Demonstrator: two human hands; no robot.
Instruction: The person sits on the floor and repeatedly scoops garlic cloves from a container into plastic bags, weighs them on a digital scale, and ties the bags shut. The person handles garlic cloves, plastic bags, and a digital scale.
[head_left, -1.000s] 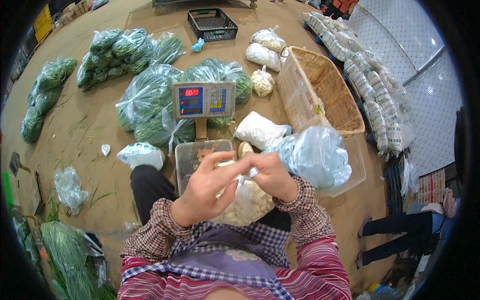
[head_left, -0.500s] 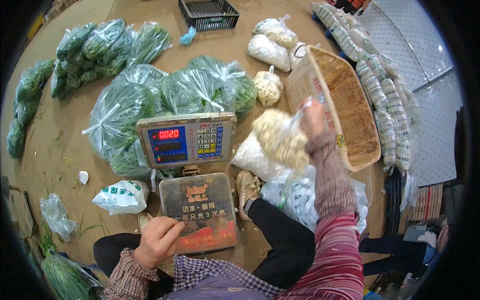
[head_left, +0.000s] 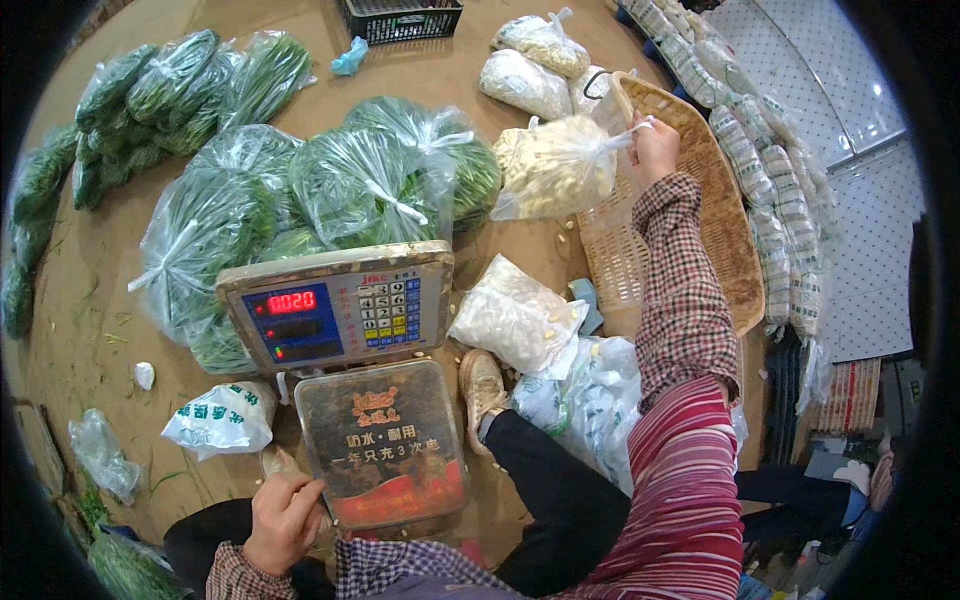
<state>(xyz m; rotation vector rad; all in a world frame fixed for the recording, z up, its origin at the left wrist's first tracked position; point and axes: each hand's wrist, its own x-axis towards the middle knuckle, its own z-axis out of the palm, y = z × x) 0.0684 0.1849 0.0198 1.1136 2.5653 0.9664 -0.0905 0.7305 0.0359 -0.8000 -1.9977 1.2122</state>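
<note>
My right hand point(head_left: 655, 150) is closed on the gathered neck of a clear plastic bag of peeled garlic cloves point(head_left: 560, 165). The bag hangs out to the left of that hand, beside the wicker basket's rim. My left hand point(head_left: 285, 520) is loosely curled over my left knee, with nothing visible in it. Just to its right lies the dark weighing platform of a scale point(head_left: 385, 440). Behind the platform stands the scale's display panel point(head_left: 335, 310), lit with red digits. A whitish filled bag point(head_left: 520, 315) rests on the floor to the right of the scale.
A tilted wicker basket point(head_left: 715, 200) stands at right. Bagged green vegetables point(head_left: 360, 180) crowd behind the scale, with more at far left. Filled bags point(head_left: 525, 80) and a black crate point(head_left: 400, 20) lie farther back. Crumpled plastic bags point(head_left: 600, 400) sit by my right leg.
My right hand has moved away from me and slightly right, carrying the garlic bag up and back. The whitish bag beneath it now shows fully. The left hand stays curled; the whole view has shifted.
</note>
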